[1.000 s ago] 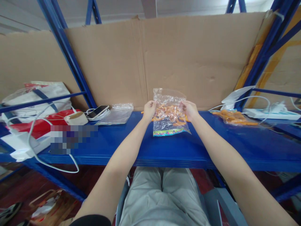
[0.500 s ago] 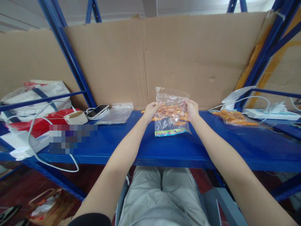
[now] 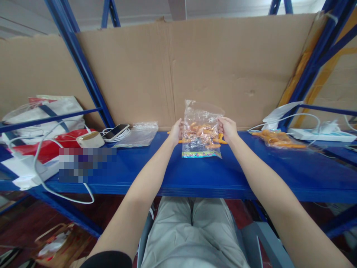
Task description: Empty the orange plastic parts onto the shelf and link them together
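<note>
A clear plastic bag (image 3: 203,111) with a colourful printed strip along its lower edge hangs upright above the blue shelf. My left hand (image 3: 176,131) pinches its left edge, and my right hand (image 3: 228,129) grips the right edge near the upper part. Several orange plastic pieces (image 3: 222,140) show through the film, and some stick out past it on both sides, so they seem to lie behind it on the shelf. Their exact shape is blurred by the shiny film.
Flat clear bags (image 3: 139,134) lie left, beside a phone (image 3: 116,131) on a coiled white cable. A filled bag of orange pieces (image 3: 279,139) lies right, near a white power strip (image 3: 320,135). Cardboard (image 3: 223,67) walls the back of the blue shelf (image 3: 195,175).
Both hands have shifted slightly, and the bag has risen a little and its lower edge has moved left. More of the orange pieces shows at the right side.
</note>
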### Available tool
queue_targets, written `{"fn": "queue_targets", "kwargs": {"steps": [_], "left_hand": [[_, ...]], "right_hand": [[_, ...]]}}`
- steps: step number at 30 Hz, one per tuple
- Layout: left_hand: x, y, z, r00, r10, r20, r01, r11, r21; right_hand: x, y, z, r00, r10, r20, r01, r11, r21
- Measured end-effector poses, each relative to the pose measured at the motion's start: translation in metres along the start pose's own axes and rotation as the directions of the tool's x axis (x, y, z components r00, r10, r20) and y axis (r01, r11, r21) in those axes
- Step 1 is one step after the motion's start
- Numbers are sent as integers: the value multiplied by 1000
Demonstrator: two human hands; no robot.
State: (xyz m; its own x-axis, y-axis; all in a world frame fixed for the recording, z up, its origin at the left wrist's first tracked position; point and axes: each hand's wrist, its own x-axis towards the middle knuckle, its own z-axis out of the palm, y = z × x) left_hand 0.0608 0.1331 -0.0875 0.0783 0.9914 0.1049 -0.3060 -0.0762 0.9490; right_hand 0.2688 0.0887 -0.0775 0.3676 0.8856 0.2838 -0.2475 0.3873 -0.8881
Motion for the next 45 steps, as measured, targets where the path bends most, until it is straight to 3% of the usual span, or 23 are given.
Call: {"fn": "queue_targets", "kwargs": {"steps": [9,16,20,27,30,36,45], "left_hand": [[-5,4,-9,991,6,135,-21,994,111],[-17,-9,4,939,-138,316,23,939,342],[-15,-9,8,965,-78,251,-20,930,366],[-13,-3,8,990,12,139,-45,971,236],[-16,-4,6,983,-6,181,-32,978,206],[-16,-15,1,922,-117,368,-22,935,353],[-11,-13,-2,946,-81,314,-24,948,318]], "right_hand": [[9,-5,-8,968,-51,-246,87,986,140],[15,10,-5,982,36,-185,-3,984,175],[20,14,-8,974,92,-209,-46,976,215],[23,13,-16,931,186,-313,-88,949,303],[25,17,-17,948,189,-257,-100,941,323],[29,25,-19,964,203,-174,-148,947,284],[22,20,-16,955,140,-261,-78,969,234]]}}
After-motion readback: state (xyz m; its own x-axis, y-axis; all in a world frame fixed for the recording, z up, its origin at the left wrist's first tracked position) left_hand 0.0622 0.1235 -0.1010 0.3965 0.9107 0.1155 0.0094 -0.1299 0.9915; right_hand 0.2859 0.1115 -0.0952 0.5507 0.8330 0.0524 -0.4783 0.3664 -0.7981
